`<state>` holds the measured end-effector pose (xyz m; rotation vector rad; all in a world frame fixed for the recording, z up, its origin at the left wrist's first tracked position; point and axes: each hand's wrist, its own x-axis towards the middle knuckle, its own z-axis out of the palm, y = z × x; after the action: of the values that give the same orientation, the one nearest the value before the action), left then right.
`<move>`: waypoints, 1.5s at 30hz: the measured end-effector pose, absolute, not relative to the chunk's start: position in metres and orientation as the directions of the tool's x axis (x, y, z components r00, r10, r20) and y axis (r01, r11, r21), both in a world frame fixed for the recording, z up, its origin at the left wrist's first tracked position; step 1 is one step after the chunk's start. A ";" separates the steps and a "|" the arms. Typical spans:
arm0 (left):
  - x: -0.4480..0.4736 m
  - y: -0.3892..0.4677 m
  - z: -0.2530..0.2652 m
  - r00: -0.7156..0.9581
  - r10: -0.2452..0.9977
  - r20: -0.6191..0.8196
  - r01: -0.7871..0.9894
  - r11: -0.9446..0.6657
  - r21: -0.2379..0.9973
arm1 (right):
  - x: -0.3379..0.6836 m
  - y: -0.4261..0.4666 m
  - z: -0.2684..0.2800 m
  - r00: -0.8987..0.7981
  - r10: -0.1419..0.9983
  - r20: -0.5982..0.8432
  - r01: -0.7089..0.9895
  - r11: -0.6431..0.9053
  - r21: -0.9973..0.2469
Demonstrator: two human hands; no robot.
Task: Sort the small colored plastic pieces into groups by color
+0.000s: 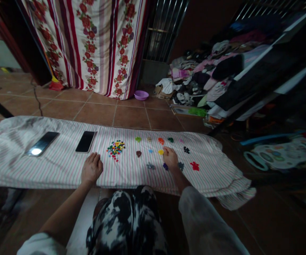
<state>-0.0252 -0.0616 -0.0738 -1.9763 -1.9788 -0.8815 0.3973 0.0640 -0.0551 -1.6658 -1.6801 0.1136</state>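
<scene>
Down on the striped cloth (49,166), the right hand (171,158) has its fingers curled over a small yellow pile of beads (160,152), fingertips right at it; can't tell if it's actually pinching a piece or just touching. The left hand (91,168) lies flat and loose on the fabric, holding nothing, probably just propping the person up.

Between the two hands sits the big mixed heap of coloured beads (116,147), and around the right hand there are little single-colour clusters: orange (160,140), green (138,139), dark green (170,140), brown (138,153), purple (165,166), black (186,149) and a red one (194,165) further out. Looks like they're kept apart by colour, each with its own spot so nothing mixes.

Two phones lie face up further left, a black one (85,141) near the left hand and another (42,143) catching a glare, both parked well away from the beads. Screens are dark, no brand or writing readable anywhere.

Beyond the cloth: tiled floor, a purple bowl (141,95), a floral curtain (99,42), a heap of clothes (211,78)
</scene>
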 end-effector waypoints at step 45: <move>-0.022 -0.060 -0.075 -0.125 0.844 0.521 0.944 -0.060 0.323 | 0.188 0.065 -0.055 -0.436 0.862 0.258 0.664 0.502 -0.554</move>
<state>-0.0220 -0.0603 -0.0753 -1.9647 -2.0370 -0.9401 0.1879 0.0648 -0.0551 -1.2500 -2.2356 0.5107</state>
